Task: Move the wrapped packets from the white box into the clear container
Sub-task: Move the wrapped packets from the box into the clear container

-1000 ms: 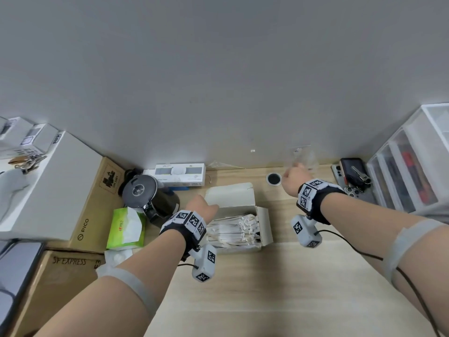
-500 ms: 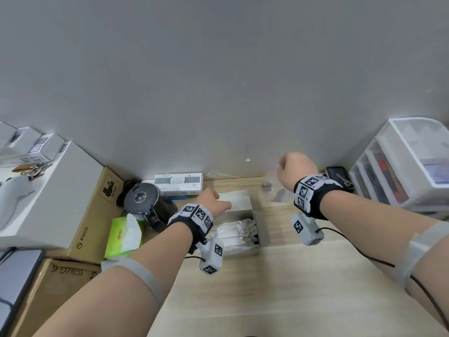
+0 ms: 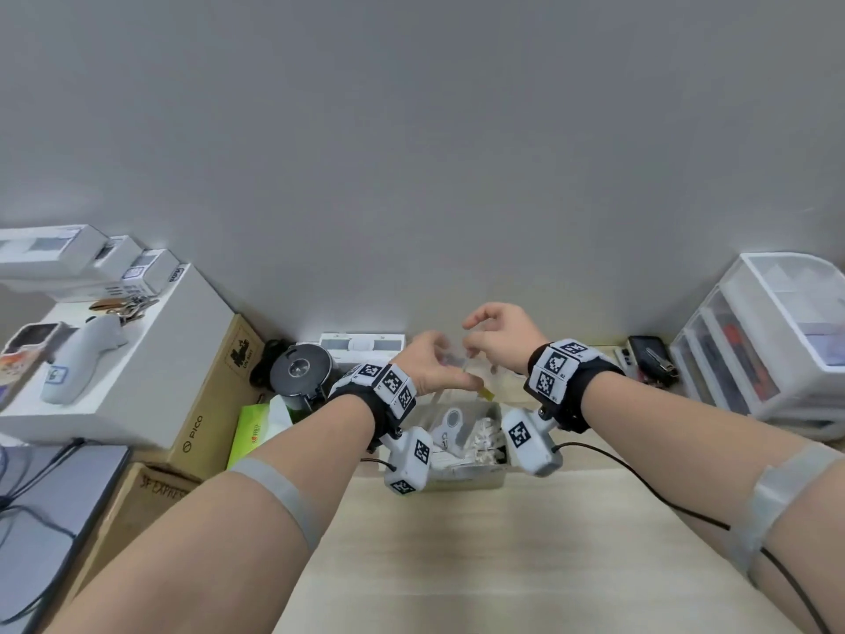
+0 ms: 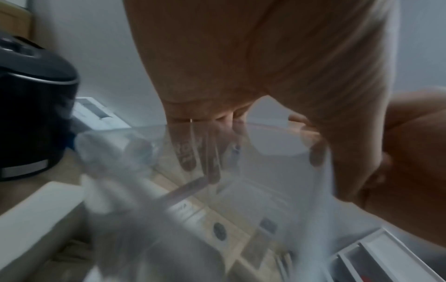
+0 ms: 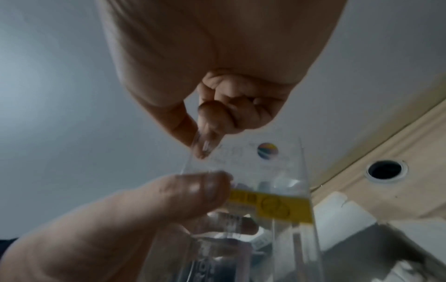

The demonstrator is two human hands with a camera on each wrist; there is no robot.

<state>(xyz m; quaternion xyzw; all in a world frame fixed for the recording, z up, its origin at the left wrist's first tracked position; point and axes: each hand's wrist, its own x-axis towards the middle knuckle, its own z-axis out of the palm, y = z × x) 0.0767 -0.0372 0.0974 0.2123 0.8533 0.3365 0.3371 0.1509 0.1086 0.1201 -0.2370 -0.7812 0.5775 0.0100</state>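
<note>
Clear container (image 5: pixel 253 190), a see-through box with a yellow label strip (image 5: pixel 270 207), is now lifted off the tabletop (image 3: pixel 503 542) and held up between both hands; a second ago only the right hand reached it by the wall. Right hand (image 3: pixel 496 336) pinches its top edge, left hand (image 3: pixel 432 366) grips its side. Opening it looks next. Wrapped packets (image 3: pixel 484 439) all lie below in the white box (image 3: pixel 471 481).
</note>
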